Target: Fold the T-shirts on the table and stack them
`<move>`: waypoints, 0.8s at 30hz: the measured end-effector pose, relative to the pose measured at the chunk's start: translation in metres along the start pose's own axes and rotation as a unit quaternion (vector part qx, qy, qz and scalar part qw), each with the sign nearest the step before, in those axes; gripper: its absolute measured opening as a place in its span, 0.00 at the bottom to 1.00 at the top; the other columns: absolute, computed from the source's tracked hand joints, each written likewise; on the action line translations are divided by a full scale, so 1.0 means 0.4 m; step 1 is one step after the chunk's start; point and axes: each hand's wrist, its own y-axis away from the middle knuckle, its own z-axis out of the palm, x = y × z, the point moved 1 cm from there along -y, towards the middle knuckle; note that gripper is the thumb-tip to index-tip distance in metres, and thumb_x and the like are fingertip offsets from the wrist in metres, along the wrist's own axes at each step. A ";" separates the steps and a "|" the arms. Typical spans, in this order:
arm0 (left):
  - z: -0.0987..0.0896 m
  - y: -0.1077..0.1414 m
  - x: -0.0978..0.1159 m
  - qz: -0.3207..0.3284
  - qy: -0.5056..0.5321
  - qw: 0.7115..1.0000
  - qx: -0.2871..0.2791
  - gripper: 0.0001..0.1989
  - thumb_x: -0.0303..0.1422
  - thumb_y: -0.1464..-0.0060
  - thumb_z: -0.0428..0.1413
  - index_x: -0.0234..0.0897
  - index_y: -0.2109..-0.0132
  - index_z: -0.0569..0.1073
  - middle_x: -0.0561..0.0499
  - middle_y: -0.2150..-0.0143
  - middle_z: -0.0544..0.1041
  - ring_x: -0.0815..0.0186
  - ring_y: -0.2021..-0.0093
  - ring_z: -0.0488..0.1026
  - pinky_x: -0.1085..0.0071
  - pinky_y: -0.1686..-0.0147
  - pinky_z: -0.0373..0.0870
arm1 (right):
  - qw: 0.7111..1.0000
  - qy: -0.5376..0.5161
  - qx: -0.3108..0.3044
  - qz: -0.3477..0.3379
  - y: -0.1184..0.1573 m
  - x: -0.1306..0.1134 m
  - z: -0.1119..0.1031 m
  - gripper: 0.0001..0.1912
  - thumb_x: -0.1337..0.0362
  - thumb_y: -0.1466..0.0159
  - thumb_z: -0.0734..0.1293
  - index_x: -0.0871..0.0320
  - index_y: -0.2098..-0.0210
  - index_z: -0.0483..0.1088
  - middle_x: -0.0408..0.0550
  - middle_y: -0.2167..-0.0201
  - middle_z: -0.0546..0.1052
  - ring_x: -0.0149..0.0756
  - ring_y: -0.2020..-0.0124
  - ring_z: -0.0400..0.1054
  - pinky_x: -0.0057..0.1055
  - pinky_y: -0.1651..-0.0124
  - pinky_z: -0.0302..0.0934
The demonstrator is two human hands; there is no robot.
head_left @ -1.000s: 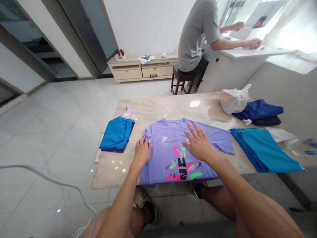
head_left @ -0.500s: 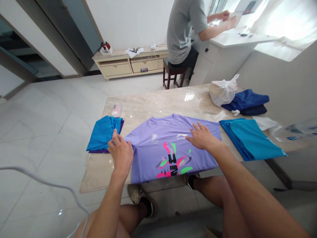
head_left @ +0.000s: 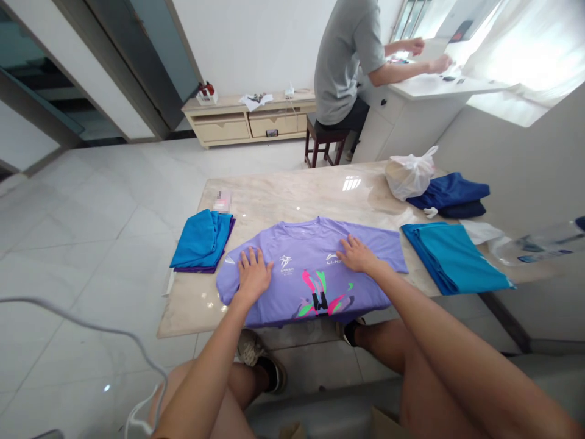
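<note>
i'm resting the left hand (head_left: pixel 253 278), spread open near one sleeve, and the right hand (head_left: pixel 358 255), open palm-down at the chest, both forearms (head_left: pixel 214 360) slanting inward, on the lilac t-shirt (head_left: pixel 308 259) that's lying across the table (head_left: pixel 292 190).

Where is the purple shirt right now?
In the head view, the purple shirt lies on the near side of the table, between folded blue cloth at left and folded teal cloth at right.

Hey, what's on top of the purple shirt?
The left hand and right hand lie on the purple shirt. Fabric beneath them is hidden, maybe some white lettering too.
</note>
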 end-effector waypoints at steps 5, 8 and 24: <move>0.039 -0.051 0.028 -0.002 0.031 0.995 0.097 0.37 0.46 0.25 0.39 0.31 0.18 0.55 0.37 0.15 0.49 0.37 0.16 0.41 0.40 0.20 0.39 | 0.993 -0.028 0.103 0.047 -0.016 0.020 0.068 0.41 0.44 0.20 0.47 0.59 0.16 0.43 0.60 0.15 0.38 0.55 0.16 0.32 0.57 0.19 0.35; 0.037 -0.118 0.023 0.003 0.045 0.994 0.099 0.38 0.48 0.26 0.40 0.34 0.18 0.56 0.40 0.15 0.49 0.38 0.16 0.41 0.40 0.20 0.39 | 0.988 -0.033 0.140 0.048 -0.062 0.043 0.066 0.41 0.43 0.20 0.46 0.57 0.16 0.44 0.60 0.15 0.39 0.56 0.16 0.32 0.60 0.19 0.33; -0.029 -0.675 0.068 -0.023 0.076 0.990 0.114 0.41 0.52 0.28 0.40 0.33 0.18 0.54 0.38 0.15 0.50 0.40 0.16 0.42 0.37 0.21 0.39 | 0.974 -0.041 0.219 -0.034 -0.615 0.120 -0.111 0.43 0.41 0.22 0.49 0.59 0.17 0.48 0.60 0.16 0.44 0.63 0.17 0.37 0.67 0.21 0.34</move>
